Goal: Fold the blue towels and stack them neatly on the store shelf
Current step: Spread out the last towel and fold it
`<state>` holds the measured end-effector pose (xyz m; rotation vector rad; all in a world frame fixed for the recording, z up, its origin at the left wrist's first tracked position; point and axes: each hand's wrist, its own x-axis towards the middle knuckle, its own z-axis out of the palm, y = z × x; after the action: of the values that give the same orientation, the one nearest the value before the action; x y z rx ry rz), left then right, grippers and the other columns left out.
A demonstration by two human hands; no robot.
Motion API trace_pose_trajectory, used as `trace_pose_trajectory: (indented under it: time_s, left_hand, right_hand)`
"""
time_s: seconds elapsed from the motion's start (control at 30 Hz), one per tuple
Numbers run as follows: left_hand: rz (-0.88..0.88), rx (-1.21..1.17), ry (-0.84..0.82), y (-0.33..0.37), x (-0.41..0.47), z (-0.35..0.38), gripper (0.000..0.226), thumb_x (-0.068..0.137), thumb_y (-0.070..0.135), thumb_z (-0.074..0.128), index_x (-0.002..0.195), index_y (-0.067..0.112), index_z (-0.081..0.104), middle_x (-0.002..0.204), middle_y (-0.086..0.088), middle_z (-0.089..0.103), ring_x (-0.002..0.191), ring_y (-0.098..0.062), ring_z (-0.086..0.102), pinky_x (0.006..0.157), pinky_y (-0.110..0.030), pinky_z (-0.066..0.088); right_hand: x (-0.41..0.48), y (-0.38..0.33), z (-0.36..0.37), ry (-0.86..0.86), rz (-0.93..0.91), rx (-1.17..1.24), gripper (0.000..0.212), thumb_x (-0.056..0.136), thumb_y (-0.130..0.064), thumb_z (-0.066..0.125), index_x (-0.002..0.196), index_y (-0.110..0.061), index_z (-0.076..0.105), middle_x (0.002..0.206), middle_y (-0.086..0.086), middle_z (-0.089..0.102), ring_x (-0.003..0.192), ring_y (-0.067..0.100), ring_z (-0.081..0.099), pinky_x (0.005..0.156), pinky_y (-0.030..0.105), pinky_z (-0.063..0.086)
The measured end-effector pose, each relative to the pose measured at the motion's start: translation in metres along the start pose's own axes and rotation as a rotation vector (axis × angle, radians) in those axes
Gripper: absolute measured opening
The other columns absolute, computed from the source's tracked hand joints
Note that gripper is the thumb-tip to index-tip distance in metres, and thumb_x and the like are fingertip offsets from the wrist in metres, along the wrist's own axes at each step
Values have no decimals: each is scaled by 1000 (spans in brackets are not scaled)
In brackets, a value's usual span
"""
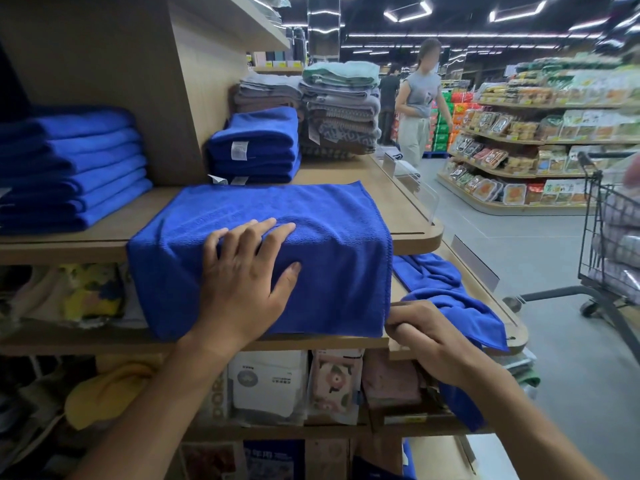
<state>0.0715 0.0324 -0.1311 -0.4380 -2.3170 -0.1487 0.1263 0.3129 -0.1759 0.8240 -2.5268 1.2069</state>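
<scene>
One towel (277,209) draped over the shelf (412,220) edge | left hand (246,271) spread flat on it, pinning it against sliding | right hand (426,337) pinches its lower corner, I judge for my next fold | crumpled towel (440,285) just beyond right hand | stacks (256,147) beyond left hand

My left fingers (254,233) press flat on the blue towel (329,216) draped over the shelf (417,237); my right fingers (403,328) pinch its corner.

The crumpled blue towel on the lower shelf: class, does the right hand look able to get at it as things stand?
Probably yes: the right hand is beside the crumpled towel, nothing between them, but it must first release the draped towel it pinches.
</scene>
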Motion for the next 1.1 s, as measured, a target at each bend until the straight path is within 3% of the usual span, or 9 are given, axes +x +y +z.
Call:
trace_pose_trajectory:
  time_s: [0.17,0.3,0.37,0.47,0.53,0.6,0.77,0.9,1.1]
  left_hand:
    - [4,-6,14,0,0,0,51,97,53,42,142,30,50,146,2,51,135,-26,45,111,-49,26]
    - [9,-5,19,0,0,1,51,97,51,42,143,30,49,146,2,51,136,-25,45,111,-49,26]
    - [6,-5,20,0,-1,1,50,97,50,43,143,30,49,146,2,51,136,-24,45,112,-49,26]
    - [5,-8,13,-1,-1,1,51,97,50,43,143,30,48,146,2,51,137,-24,45,113,-49,25]
    - [8,-6,8,-1,-1,0,51,97,50,42,144,30,49,146,2,51,137,-24,45,112,-49,25]
    - [7,-6,2,-1,-1,0,52,97,50,42,144,30,48,146,1,51,136,-25,45,112,-50,26]
    - [8,-6,2,0,-1,0,52,97,51,42,144,30,48,147,1,50,137,-25,45,112,-50,26]
    - [11,-13,12,-2,-1,1,52,96,51,43,143,30,48,147,2,50,136,-25,45,112,-50,26]
    - [14,-10,25,-1,-1,2,52,96,52,43,143,31,48,146,2,50,135,-25,45,112,-50,27]
  right_hand:
    - [3,8,-10,42,284,214,38,95,-31,47,61,-41,61,55,-7,49,48,6,39,48,25,32]
    - [15,15,-11,120,617,339,52,101,-34,55,50,-26,59,56,5,55,42,14,35,44,26,27]
    - [24,11,-12,74,615,246,41,93,-24,64,51,-23,63,56,2,55,43,12,36,43,23,30]
    - [31,-2,-18,-91,557,193,9,75,-32,76,79,-25,75,64,-5,63,52,8,48,46,17,38]
    - [31,-4,-17,-154,513,176,20,73,-38,80,86,-25,76,75,-4,68,58,5,54,51,15,43]
    - [30,-5,-10,-106,471,215,7,79,-35,80,80,-29,75,71,-7,67,57,3,53,51,14,43]
    - [25,3,5,77,444,230,19,76,-41,71,80,-22,73,70,-2,62,51,9,50,56,26,42]
    - [8,15,3,144,532,424,20,100,-34,63,86,-29,78,62,-2,61,51,11,54,47,21,40]
    - [5,16,7,74,524,326,5,90,-25,75,91,-21,77,69,-1,66,55,12,58,52,27,51]
